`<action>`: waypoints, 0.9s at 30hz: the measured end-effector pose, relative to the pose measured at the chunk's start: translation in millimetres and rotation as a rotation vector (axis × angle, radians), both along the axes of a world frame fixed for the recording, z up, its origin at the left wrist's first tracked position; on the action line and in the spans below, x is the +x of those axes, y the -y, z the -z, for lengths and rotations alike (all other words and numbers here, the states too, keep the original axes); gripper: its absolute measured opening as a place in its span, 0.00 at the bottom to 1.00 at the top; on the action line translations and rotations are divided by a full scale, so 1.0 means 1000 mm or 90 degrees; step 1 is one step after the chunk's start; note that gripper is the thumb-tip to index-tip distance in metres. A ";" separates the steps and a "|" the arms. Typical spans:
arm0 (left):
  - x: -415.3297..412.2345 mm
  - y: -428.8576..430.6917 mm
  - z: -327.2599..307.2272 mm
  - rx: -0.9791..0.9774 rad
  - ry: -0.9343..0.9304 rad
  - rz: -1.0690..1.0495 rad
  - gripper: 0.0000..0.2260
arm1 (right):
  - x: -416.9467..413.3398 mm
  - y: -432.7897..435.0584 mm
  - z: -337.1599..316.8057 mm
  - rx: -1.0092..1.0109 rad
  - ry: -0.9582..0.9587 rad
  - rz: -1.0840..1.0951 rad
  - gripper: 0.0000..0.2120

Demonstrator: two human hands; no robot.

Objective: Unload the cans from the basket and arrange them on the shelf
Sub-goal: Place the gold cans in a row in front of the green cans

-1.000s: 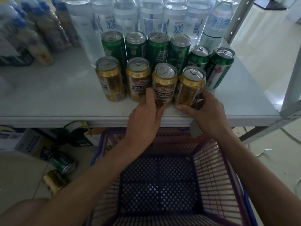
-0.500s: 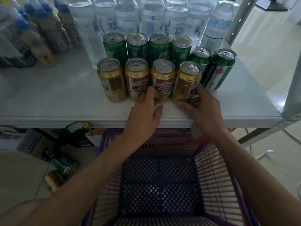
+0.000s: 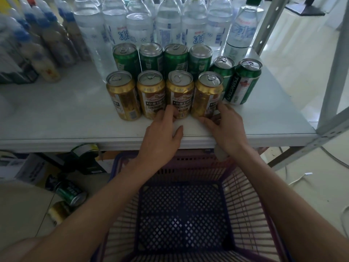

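Note:
A row of gold cans stands near the front of the grey shelf (image 3: 56, 110), with a row of green cans (image 3: 151, 55) behind it. My left hand (image 3: 164, 129) rests at the shelf edge, fingertips touching the base of the third gold can (image 3: 180, 91). My right hand (image 3: 228, 125) holds the base of the fourth gold can (image 3: 206, 93), thumb in front and fingers on its right side. Two more green cans (image 3: 245, 82) stand to the right. Below the shelf, the purple basket (image 3: 181, 214) holds nothing.
Clear water bottles (image 3: 139, 25) fill the back of the shelf, and blue-capped bottles (image 3: 47, 44) the left. A metal shelf post (image 3: 332, 72) rises at the right. On the floor at the left lie a green can (image 3: 69, 191), a gold can (image 3: 58, 210) and cardboard boxes.
Both hands have pushed the third and fourth gold cans back from the shelf edge into line with the other two. The hands followed them forward.

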State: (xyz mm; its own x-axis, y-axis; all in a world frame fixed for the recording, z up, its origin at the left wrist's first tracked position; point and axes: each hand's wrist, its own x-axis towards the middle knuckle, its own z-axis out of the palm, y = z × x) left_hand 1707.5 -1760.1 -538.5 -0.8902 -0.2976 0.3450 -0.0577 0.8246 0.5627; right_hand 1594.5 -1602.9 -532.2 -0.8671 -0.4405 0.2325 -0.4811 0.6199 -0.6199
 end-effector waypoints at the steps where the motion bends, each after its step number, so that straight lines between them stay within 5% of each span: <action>1: 0.001 0.000 -0.001 0.006 0.005 0.001 0.12 | 0.000 0.000 -0.001 0.001 -0.002 -0.001 0.25; 5: 0.005 0.002 -0.016 0.006 -0.037 0.028 0.09 | 0.002 -0.001 -0.004 -0.009 0.007 -0.016 0.25; 11: 0.005 0.026 -0.061 -0.232 -0.234 -0.049 0.10 | 0.005 -0.001 -0.005 -0.022 0.023 -0.025 0.26; 15: 0.002 0.048 -0.061 -0.272 -0.145 -0.084 0.21 | 0.004 -0.001 -0.011 -0.033 0.040 -0.020 0.27; 22: -0.001 0.063 -0.046 -0.271 -0.097 -0.051 0.24 | 0.020 0.018 -0.042 -0.177 -0.200 0.073 0.34; 27: -0.003 0.073 -0.043 -0.255 -0.128 -0.024 0.23 | 0.030 0.043 -0.051 -0.098 -0.292 -0.045 0.29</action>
